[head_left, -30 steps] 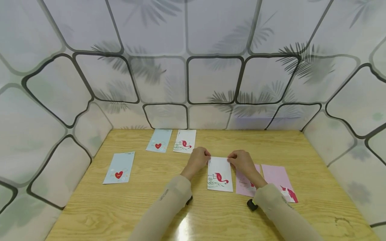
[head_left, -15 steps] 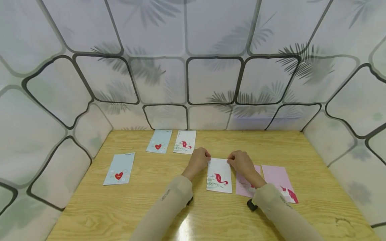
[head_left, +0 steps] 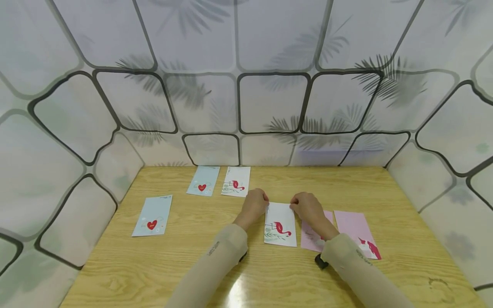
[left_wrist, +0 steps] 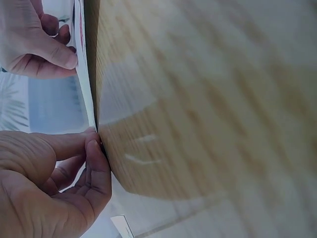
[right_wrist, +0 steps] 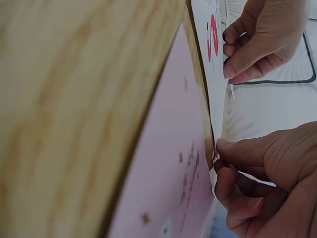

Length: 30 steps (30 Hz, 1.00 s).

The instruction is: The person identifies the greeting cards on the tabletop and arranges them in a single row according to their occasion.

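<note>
A white card with a red flamingo [head_left: 280, 224] lies at the middle of the table. My left hand [head_left: 254, 206] pinches its far left corner between thumb and fingers. At the far right corner, my right hand [head_left: 310, 209] has the same card between thumb and fingertips. In the left wrist view the card's edge [left_wrist: 87, 101] is seen side-on, with the left hand [left_wrist: 62, 186] on it. Under the right forearm lies a pink card [head_left: 312, 240], partly hidden; the right wrist view shows this pink card [right_wrist: 166, 168] close to the flamingo card [right_wrist: 212, 64].
A second pink card with a unicorn [head_left: 352, 229] lies further right. Along the back edge are a light blue heart card [head_left: 204, 177] and another flamingo card [head_left: 236, 177]. One more blue heart card [head_left: 155, 209] lies on the left of the wooden table [head_left: 127, 273]. Patterned walls [head_left: 273, 102] enclose it.
</note>
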{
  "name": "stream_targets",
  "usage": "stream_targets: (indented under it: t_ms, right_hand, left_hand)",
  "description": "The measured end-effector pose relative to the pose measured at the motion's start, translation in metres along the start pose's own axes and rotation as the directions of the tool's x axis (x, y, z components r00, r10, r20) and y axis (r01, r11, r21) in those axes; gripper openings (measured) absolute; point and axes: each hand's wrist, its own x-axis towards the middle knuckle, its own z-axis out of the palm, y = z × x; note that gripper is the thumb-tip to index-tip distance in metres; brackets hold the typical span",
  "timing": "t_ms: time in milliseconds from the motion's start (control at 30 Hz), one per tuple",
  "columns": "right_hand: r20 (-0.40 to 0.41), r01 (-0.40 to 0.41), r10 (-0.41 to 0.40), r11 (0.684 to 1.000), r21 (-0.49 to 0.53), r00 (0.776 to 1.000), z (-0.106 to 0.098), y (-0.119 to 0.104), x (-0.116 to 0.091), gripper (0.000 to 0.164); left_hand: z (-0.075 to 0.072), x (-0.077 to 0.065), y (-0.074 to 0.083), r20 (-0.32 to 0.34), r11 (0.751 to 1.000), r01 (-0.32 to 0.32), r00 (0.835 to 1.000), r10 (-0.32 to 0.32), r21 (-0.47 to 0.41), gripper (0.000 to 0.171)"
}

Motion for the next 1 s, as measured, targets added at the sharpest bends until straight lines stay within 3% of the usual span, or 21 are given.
stream_targets:
  t_ms: [767, 867, 1000]
  right_hand:
    - [-0.017, 0.039, -0.039, 0.999, -0.016, 0.999, -0.003, -0.002, -0.001, 0.006]
    - [-0.022, 0.041, -0.042, 0.999, -0.027, 0.999, -0.003, -0.004, -0.002, 0.005]
    - [-0.044, 0.039, -0.04, 0.999, -0.037, 0.998, -0.003, -0.007, -0.003, 0.016]
  left_hand:
    - [-0.002, 0.002, 0.002, 0.025, 0.999, 0.05, 0.998, -0.049, -0.014, 0.005]
    - [-0.003, 0.0, 0.0, 0.026, 0.998, 0.042, 0.999, -0.041, -0.039, 0.006]
    - [-0.01, -0.002, -0.005, -0.008, 0.996, -0.003, 1.0, 0.003, -0.087, 0.008]
